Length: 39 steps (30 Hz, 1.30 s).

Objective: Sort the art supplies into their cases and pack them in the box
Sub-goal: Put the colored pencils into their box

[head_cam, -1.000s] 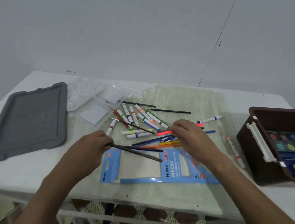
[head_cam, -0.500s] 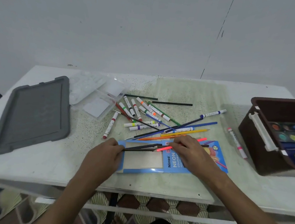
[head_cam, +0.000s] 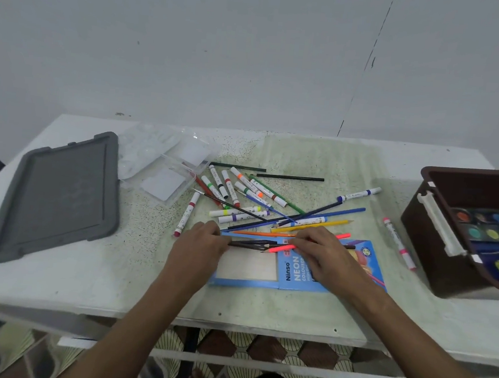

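Observation:
A blue Ninso neon pencil case (head_cam: 295, 274) lies flat near the table's front edge. My left hand (head_cam: 198, 244) grips a few dark pencils (head_cam: 252, 244) by their left ends, just above the case. My right hand (head_cam: 327, 256) pinches a neon pink pencil (head_cam: 282, 248) over the case's right half. Behind them lie loose coloured pencils (head_cam: 311, 226) and several white markers (head_cam: 242, 188) in a heap. A brown box (head_cam: 440, 205) at the right holds a watercolour palette (head_cam: 492, 228).
A grey lid (head_cam: 57, 193) lies at the left. Clear plastic cases (head_cam: 165, 166) sit behind the markers. One pink-capped marker (head_cam: 399, 242) lies alone beside the box. The table (head_cam: 83, 280) ends just in front of the case.
Both hands moved nearer to me, down to the blue case. My right hand has brought the pink pencil alongside the dark pencils in my left hand.

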Tool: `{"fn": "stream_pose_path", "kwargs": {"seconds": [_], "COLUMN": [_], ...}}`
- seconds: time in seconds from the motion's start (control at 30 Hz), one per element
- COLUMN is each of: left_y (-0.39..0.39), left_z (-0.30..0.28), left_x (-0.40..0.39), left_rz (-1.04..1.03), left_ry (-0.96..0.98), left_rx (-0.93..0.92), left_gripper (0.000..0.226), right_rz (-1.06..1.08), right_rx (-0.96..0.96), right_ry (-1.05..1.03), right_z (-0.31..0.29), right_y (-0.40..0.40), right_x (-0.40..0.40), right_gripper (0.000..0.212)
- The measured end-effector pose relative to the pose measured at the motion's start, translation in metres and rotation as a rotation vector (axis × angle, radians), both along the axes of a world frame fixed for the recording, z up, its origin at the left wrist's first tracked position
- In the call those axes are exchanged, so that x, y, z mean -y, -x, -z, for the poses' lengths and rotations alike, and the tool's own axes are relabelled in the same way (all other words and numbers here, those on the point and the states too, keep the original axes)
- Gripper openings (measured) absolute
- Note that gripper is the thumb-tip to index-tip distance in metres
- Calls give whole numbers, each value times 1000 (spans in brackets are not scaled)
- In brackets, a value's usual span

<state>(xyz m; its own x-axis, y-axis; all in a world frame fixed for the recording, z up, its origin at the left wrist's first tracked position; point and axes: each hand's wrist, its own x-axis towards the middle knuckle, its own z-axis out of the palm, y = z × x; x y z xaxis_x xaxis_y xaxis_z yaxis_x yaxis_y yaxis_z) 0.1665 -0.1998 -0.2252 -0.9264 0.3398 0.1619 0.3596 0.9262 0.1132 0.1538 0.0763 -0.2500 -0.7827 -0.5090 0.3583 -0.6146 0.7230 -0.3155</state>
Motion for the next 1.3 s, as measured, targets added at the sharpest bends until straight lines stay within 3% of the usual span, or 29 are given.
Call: {"fn": "stream_pose_path", "kwargs": {"seconds": [0.23,0.37,0.47,0.6,0.73,0.83,1.07,1.2,1.3], "left_y": [-5,-4,-11,-24,-26,-23,-21,-19,-17], "left_z": [15,20,17,6,-2,-9,-7,-7,-14], "left_x": [-14,-7,-2,-10,-4,10,31,25,13], "left_rz": [-9,5,-201,-456,-455,-452,-431,5,108], "left_ry": [-111,-160,-329,-414,-633,-684,-522,-148,41], "left_rx": [-85,-30,76,221,300,370,361,84,30], "left_gripper": [13,23,43,64,48,33,50,48,28], "right_rz": [1,15,55,105,104,111,112,117,115], "right_rx": [11,4,13,30,30,19,29,28,32], "right_ry": [40,40,78,89,85,88,91,97,108], "right_z": [-4,0,2,2,3,3,4,3,3], "right_y": [-2,-2,-5,-10,-11,-11,-12,-11,-11], "right_x": [3,3,6,14,16,15,13,14,15], "right_gripper": [25,22,23,26,24,23,23,24,23]}}
